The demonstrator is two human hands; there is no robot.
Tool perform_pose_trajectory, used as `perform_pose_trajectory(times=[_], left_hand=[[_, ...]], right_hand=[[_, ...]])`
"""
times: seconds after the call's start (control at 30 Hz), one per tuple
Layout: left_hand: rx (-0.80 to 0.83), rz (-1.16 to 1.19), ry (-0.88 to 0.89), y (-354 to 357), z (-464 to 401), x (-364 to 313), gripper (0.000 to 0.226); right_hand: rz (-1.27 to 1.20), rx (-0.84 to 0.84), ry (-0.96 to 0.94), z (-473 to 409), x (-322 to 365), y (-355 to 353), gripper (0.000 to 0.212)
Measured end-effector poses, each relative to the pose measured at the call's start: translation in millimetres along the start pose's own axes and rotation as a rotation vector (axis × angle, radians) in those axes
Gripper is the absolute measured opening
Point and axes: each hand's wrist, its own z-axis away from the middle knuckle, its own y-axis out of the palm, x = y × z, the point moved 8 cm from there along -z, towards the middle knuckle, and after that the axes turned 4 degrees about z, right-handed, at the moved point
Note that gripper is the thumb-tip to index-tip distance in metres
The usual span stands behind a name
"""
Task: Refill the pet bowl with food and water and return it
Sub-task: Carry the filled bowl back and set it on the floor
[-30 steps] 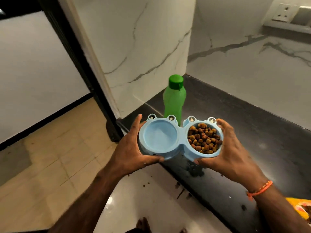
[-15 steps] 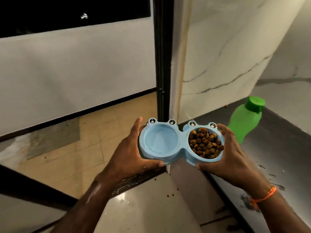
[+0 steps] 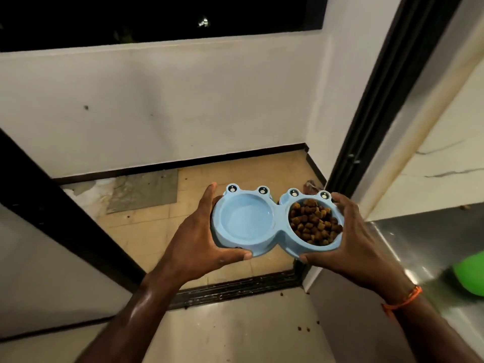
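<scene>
A light blue double pet bowl [image 3: 277, 233] with frog eyes on its rim is held level in the air in front of me. Its left well holds water, its right well is full of brown kibble [image 3: 314, 224]. My left hand [image 3: 201, 247] grips the bowl's left end, thumb under the front edge. At the bowl's right end my right hand [image 3: 351, 247] holds on, fingers curled over the rim. The bowl hangs above a doorway threshold [image 3: 235, 289], with a tiled balcony floor [image 3: 162, 226] beyond.
A green bottle [image 3: 468, 276] lies partly in view on the dark counter [image 3: 424, 244] at the right edge. Black door frames run on the left [image 3: 52, 205] and right [image 3: 379, 106]. A grey mat [image 3: 144, 191] lies on the balcony floor. Loose kibble dots the floor.
My view has swung left from the counter toward the balcony doorway. Both hands carried the bowl along, still level. The green bottle has slid to the right edge of view.
</scene>
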Motion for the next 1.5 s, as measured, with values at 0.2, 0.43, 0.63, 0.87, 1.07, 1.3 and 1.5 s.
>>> perform_pose_trajectory(times=[0.2,0.43,0.63,0.87,1.07,1.3,1.5], left_hand=[[-0.103,-0.009,-0.081,-40.8,-12.9,52.1,0.149],[-0.145,0.004,-0.159,-61.4,-57.7,108.0,0.147],[-0.161,0.016,-0.228,-73.4,-117.2,147.0,0.145],[-0.161,0.007,-0.252,-81.8,-200.8,182.8,0.144],[-0.157,0.041,-0.272,-81.2,-268.0,215.2,0.136],[-0.186,0.079,-0.219,-81.6,-358.8,257.5,0.117],[-0.121,0.077,-0.225,-85.6,-440.7,326.8,0.118]], right_hand=[[-0.049,0.113,-0.050,-66.8,25.0,47.9,0.135],[-0.047,0.170,-0.078,-153.7,32.6,95.3,0.137],[-0.027,0.196,-0.076,-230.2,26.7,121.0,0.134],[-0.018,0.215,-0.070,-322.4,13.7,141.5,0.135],[0.001,0.228,-0.053,-393.5,-2.7,156.9,0.136],[0.004,0.215,-0.038,-483.1,-27.1,190.6,0.133],[-0.003,0.230,0.016,-567.7,-51.0,237.3,0.131]])
